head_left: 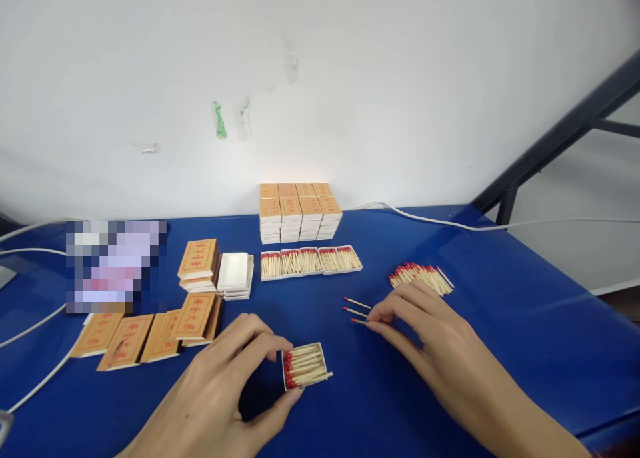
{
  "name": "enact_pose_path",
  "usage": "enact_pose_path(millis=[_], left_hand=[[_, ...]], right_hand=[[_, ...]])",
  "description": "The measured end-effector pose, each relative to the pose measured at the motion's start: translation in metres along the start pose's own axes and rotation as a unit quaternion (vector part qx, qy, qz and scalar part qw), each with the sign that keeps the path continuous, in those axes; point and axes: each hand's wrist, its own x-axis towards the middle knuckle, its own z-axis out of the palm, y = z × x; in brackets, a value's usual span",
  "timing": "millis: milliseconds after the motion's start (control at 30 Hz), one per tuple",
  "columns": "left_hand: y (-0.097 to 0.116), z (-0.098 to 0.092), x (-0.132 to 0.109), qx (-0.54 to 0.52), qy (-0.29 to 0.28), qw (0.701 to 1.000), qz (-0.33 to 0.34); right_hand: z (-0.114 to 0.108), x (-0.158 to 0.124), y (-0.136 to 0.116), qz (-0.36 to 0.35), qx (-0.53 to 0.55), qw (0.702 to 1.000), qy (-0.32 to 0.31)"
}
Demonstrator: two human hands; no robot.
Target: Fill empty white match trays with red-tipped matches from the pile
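Observation:
My left hand point(235, 378) grips a small white matchbox tray point(305, 367) at its left side; the tray lies on the blue table point(500, 325) and holds red-tipped matches. My right hand point(425, 325) rests on the table to the right, its fingertips pinching up to three loose matches point(356, 308) that point left. Just beyond that hand lies a loose heap of matches point(423, 276).
A row of filled trays point(310, 261) sits mid-table before a stack of orange matchboxes point(299, 211) by the wall. Empty white trays point(236, 275) and orange sleeves point(199, 265) lie left, more sleeves point(145, 335) nearer. Cables run along the back and left edges.

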Motion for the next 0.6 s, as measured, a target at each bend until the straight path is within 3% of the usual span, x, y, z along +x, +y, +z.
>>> enact_pose_path(millis=[267, 467, 600], left_hand=[[0.002, -0.002, 0.0, -0.005, -0.019, 1.0, -0.022], [0.003, -0.004, 0.002, 0.004, 0.025, 1.0, -0.013], [0.003, 0.001, -0.001, -0.018, -0.011, 1.0, -0.013]], right_hand=[[0.003, 0.009, 0.002, 0.03, -0.03, 0.999, 0.015], [0.008, 0.01, 0.002, 0.026, -0.011, 0.999, -0.018], [0.008, 0.012, -0.003, -0.004, -0.016, 1.0, -0.008]])
